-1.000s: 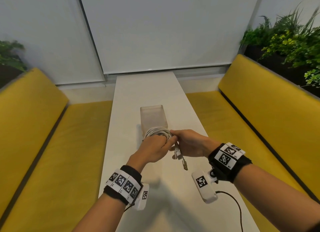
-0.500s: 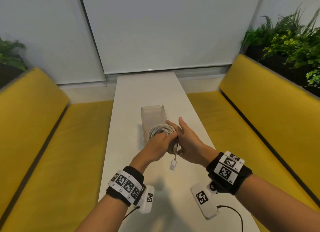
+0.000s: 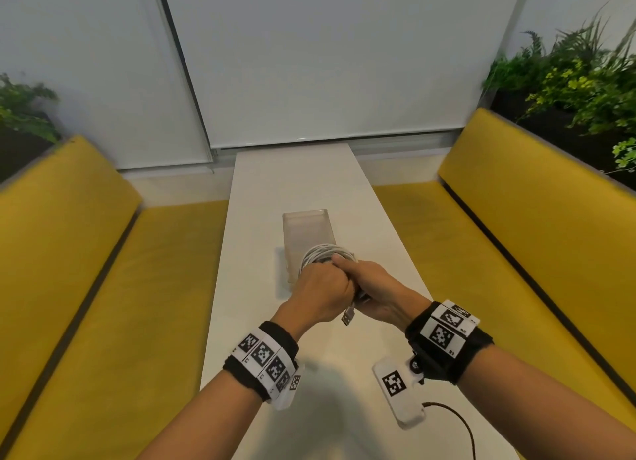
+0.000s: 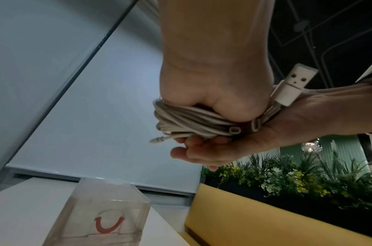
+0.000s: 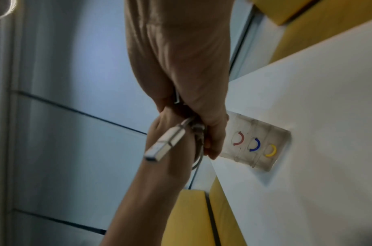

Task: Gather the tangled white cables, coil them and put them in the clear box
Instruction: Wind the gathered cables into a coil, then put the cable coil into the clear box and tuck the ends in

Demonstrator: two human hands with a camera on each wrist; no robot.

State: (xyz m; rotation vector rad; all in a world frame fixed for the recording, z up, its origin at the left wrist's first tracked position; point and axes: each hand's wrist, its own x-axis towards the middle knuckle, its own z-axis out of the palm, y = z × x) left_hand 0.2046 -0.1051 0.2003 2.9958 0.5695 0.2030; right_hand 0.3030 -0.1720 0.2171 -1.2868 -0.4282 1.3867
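A coil of white cables (image 3: pixel 327 253) is held above the white table (image 3: pixel 261 191), just in front of the clear box (image 3: pixel 304 225). My left hand (image 3: pixel 321 287) grips the coil in a fist; the left wrist view shows the strands (image 4: pixel 191 121) bunched under its fingers. My right hand (image 3: pixel 373 282) wraps the same bundle from the right, thumb on top and palm (image 4: pixel 244 146) beneath. A USB plug (image 3: pixel 348 316) sticks out below the two hands and shows in both wrist views (image 4: pixel 294 83) (image 5: pixel 166 144). The box (image 5: pixel 256 144) has red, blue and yellow arc marks.
Yellow benches (image 3: pixel 103 287) (image 3: pixel 516 253) run along both sides of the narrow table. Planters with green plants (image 3: pixel 578 81) stand behind the bench backs. A white blind (image 3: pixel 309 64) closes off the far end. A black wire (image 3: pixel 461 425) trails from my right wrist camera.
My right hand, open beside the coil half a second ago, now wraps around it. The dangling USB end has been drawn up close under the hands.
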